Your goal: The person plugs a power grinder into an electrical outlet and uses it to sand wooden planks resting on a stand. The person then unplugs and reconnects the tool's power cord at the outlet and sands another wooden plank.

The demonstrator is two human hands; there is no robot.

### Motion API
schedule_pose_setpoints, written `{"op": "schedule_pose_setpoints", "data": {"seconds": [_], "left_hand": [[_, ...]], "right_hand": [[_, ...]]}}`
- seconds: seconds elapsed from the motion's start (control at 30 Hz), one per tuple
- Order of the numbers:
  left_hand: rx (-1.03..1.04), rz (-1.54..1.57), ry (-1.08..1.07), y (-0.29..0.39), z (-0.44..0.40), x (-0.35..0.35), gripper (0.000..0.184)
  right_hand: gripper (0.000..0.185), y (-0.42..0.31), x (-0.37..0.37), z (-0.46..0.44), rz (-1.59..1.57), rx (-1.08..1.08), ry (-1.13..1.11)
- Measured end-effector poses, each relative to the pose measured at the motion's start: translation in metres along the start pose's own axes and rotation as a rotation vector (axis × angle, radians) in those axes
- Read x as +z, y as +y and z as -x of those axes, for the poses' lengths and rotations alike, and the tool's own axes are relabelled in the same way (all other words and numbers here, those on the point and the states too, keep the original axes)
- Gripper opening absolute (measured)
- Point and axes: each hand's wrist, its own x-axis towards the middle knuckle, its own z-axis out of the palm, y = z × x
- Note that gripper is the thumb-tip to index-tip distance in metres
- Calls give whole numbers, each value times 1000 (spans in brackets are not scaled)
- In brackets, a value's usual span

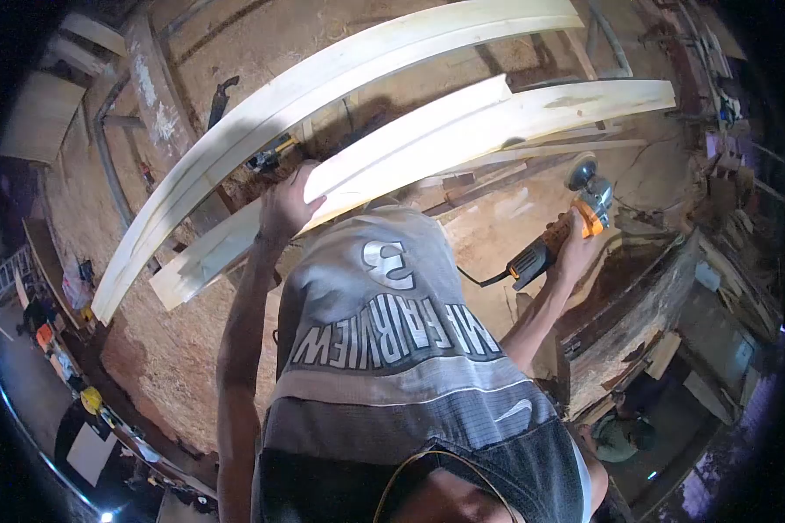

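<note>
My left hand is closed on the near curved wooden board, thumb on its near side and the other fingers largely hidden. This pale board lies crosswise in front of my body. Beyond it runs a second, longer curved board, bent much the same way. In my right hand is an orange and black angle grinder, gripped around its body. The grinder's round disc points away from me, apart from the near board's right half. A dark cord trails from the tool's rear end.
Between the two boards lies a small yellow and dark tool. Sawdust covers the ground. A heavy timber stands at right, with another person beyond it. Tools line a long ledge at left.
</note>
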Motion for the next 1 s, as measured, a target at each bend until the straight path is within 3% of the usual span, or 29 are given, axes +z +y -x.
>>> {"op": "schedule_pose_setpoints", "data": {"seconds": [0.17, 0.23, 0.4, 0.47, 0.57, 0.67, 0.73, 0.77, 0.83, 0.93, 1.0], "left_hand": [[66, -100, 33, -6, -5, 10, 59], [44, -227, -24, -5, -8, 9, 61], [-42, -256, -187, 8, -17, -6, 66], [119, -243, -41, -2, -10, -11, 71], [67, -109, 48, -67, 28, -22, 78], [6, -467, -26, -125, 79, -59, 81], [-99, -490, -113, -162, 89, -57, 79], [-87, -488, -116, -163, 84, -51, 79], [-12, -566, 12, -160, 81, -32, 79], [-89, -446, -18, -112, 55, -36, 75], [-32, -431, 2, -119, 45, -23, 73]], "right_hand": [[34, -27, 15, 2, 113, -70, -110], [32, -37, 28, 4, 215, -233, -128], [38, -41, 47, 0, 376, -171, -379], [39, -46, 67, 7, 485, -212, -408], [47, -40, 86, 21, 725, -324, -420], [51, -40, 98, 36, 834, -262, -428], [54, -34, 102, 42, 873, -415, -473], [54, -30, 106, 43, 876, -411, -461], [71, -25, 110, 44, 931, -389, -533], [64, -8, 122, 46, 918, -472, -595], [65, -2, 139, 57, 950, -545, -640]]}}
